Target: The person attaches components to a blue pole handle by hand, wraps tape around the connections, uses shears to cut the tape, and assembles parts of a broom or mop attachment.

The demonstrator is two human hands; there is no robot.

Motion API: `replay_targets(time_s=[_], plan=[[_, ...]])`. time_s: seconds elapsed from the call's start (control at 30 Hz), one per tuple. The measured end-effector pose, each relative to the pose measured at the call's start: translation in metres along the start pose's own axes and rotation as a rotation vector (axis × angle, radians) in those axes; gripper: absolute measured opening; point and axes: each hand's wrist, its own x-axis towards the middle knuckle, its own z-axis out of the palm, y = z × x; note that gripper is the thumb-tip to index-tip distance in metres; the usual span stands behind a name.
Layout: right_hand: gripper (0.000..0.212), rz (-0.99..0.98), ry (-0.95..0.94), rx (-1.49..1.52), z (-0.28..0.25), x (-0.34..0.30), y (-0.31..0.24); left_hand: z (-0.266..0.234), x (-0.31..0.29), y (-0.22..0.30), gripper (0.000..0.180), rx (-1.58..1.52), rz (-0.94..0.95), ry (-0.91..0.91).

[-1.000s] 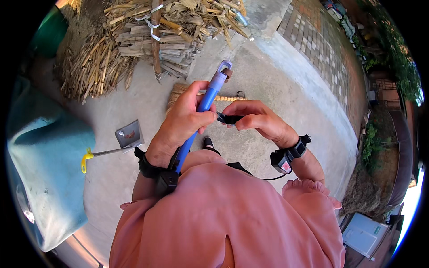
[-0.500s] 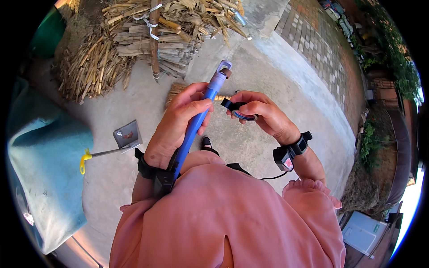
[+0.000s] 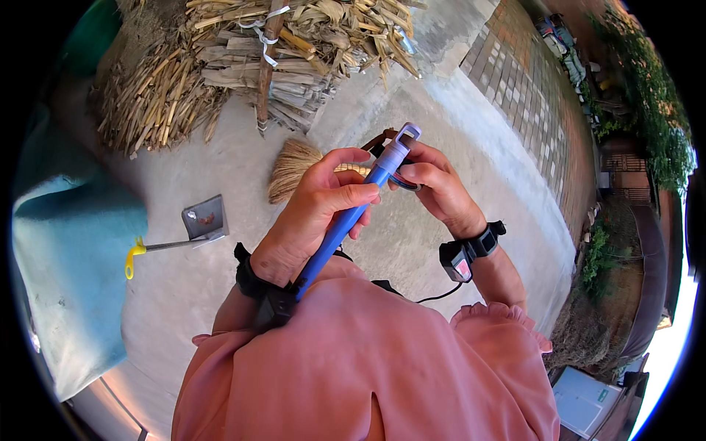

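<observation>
A blue pole (image 3: 334, 235) with a pale lavender hanging-loop end (image 3: 395, 153) slants up and away from my body. Closed around it just below that end is my left hand (image 3: 312, 202). A small roll of black tape (image 3: 407, 184) is pinched in my right hand (image 3: 443, 192), close against the right side of the pole. From behind the pole's upper end sticks out a dark strip (image 3: 377, 140), apparently the loose tape end. The pole partly hides the roll. The pole's lower end disappears near my left wrist and the pink top.
A straw broom (image 3: 290, 169) lies on the concrete beyond my hands. To the left are a dustpan (image 3: 204, 218) with a yellow-ended handle and a teal cover (image 3: 81, 272). Bundled dry stalks (image 3: 169, 95) pile up at the far left. Brick paving (image 3: 507, 88) runs along the far right.
The pole and my left hand have moved right and slightly nearer. The tape roll now sits against the pole, with a dark strip showing behind it. More of the broom is visible.
</observation>
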Motion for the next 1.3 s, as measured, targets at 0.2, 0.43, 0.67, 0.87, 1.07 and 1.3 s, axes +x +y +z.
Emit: replay_targets(time_s=[0.2,0.43,0.67,0.87,1.07,1.3], plan=[[0.042,-0.028,-0.003,-0.020,-0.004,0.004,0.001,-0.003,0.001,0.004,0.049,-0.006,-0.009,-0.058],[0.049,-0.021,-0.035,-0.038,-0.011,0.005,0.001,-0.001,0.003,0.005,0.053,0.004,-0.011,-0.064],[0.057,-0.010,-0.052,-0.032,-0.015,0.007,0.000,-0.002,0.006,0.006,0.052,0.001,-0.009,-0.073],[0.059,0.001,-0.048,-0.019,-0.018,0.007,-0.001,0.000,0.009,0.007,0.050,0.018,-0.003,-0.080],[0.057,-0.005,-0.055,-0.044,-0.022,0.009,-0.002,-0.001,0.012,0.008,0.048,0.037,0.005,-0.086],[0.053,-0.001,-0.052,-0.021,-0.025,0.009,0.001,0.002,0.014,0.009,0.047,0.099,0.033,-0.061]])
